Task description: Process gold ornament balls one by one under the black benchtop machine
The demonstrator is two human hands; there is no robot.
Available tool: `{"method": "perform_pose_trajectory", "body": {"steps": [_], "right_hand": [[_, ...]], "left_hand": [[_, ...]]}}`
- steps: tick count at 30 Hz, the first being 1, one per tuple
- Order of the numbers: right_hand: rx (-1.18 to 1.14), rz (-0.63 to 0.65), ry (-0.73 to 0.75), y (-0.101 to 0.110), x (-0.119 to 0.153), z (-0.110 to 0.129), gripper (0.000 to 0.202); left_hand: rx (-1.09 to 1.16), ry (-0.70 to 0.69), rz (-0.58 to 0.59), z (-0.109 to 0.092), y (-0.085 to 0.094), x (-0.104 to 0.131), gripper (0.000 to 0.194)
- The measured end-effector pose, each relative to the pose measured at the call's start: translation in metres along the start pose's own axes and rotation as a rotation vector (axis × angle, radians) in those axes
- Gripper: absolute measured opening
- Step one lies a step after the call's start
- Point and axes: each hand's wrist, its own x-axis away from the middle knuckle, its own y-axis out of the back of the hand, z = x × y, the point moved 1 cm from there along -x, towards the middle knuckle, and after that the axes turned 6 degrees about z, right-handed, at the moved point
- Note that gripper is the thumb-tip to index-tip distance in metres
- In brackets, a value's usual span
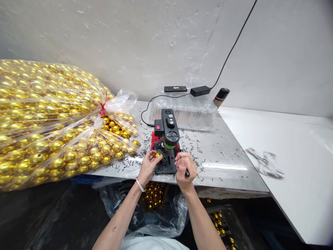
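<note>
A small black bench press machine (170, 130) with a red switch stands at the middle of the metal table. My left hand (150, 164) pinches a gold ball (159, 156) at the left edge of the machine's black base plate (165, 166). To the right of the base, my right hand (186, 168) is wrapped round the machine's black lever handle (187, 173). A red mat (154, 137) shows beneath the machine.
Large clear bags of gold balls (52, 121) fill the left. Behind the machine are clear plastic trays (187, 113), a power adapter (200, 91) and a spray can (221, 97). Black scraps litter the metal table (221, 152). A white glove (265, 162) lies right; an open bag (154, 196) hangs below.
</note>
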Motion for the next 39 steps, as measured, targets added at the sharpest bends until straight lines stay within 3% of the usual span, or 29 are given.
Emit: {"method": "perform_pose_trajectory", "body": {"steps": [5,11,22,31,39], "right_hand": [[0.003,0.012,0.011,0.001,0.0,-0.001,0.027],[0.005,0.017,0.018,0.001,0.002,-0.003,0.025],[-0.004,-0.011,-0.019,0.002,-0.009,0.004,0.029],[-0.004,-0.02,-0.043,0.006,-0.034,0.014,0.029],[0.002,0.052,-0.023,0.008,-0.017,0.009,0.027]], "left_hand": [[-0.198,-0.189,0.075,0.01,-0.008,-0.007,0.038],[-0.539,-0.325,0.119,0.015,-0.004,-0.005,0.032],[-0.488,-0.351,0.124,0.028,0.002,-0.006,0.034],[-0.795,-0.441,0.142,0.023,-0.002,-0.009,0.03],[-0.808,-0.497,0.135,0.025,-0.002,-0.016,0.034]]}}
